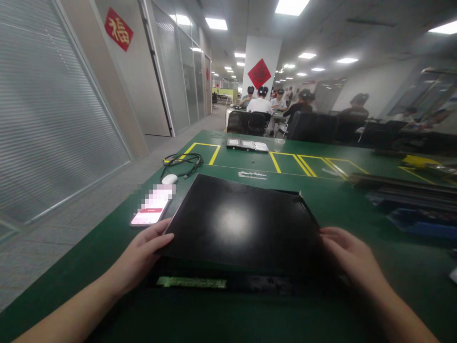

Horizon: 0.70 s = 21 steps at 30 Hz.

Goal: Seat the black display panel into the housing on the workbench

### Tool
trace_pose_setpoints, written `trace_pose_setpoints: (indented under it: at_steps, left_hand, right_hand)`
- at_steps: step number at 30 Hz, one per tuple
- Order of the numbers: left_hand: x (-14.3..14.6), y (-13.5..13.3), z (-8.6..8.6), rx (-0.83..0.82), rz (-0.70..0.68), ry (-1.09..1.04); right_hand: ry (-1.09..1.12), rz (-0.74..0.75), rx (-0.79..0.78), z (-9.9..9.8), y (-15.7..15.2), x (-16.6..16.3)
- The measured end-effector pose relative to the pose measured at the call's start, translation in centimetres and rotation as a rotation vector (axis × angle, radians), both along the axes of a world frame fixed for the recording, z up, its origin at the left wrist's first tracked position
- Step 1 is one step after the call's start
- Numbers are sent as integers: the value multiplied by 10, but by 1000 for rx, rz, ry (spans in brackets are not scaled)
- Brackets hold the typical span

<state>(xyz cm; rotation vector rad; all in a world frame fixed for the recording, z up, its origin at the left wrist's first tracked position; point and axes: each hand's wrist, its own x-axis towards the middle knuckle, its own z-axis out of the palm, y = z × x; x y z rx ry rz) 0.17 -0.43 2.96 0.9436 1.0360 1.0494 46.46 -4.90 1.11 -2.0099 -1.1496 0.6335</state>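
Observation:
A flat black display panel lies on the green table, with a thin green circuit strip along its near edge. My left hand grips the panel's left near edge, thumb on top. My right hand grips the right near edge, fingers curled at the side. The near edge looks slightly raised off the mat.
A phone with a lit screen lies left of the panel, with a white mouse and a black cable coil beyond it. Small trays sit farther back. Dark stacked panels lie at right. Several people sit at far tables.

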Motion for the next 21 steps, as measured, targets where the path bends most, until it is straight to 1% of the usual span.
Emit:
trace_pose_setpoints:
  at_steps: [4, 10, 16, 21]
  left_hand:
    - [1, -1, 0, -15, 24, 7]
    - [1, -2, 1, -25, 19, 9]
    - [2, -2, 1, -30, 25, 42]
    - [0, -1, 0, -24, 40, 100]
  right_hand:
    - [-55, -7, 7, 1, 0, -3]
    - [-97, -12, 10, 1, 1, -4]
    - [-137, -1, -19, 4, -2, -5]
    - [-135, 6, -36, 2, -2, -4]
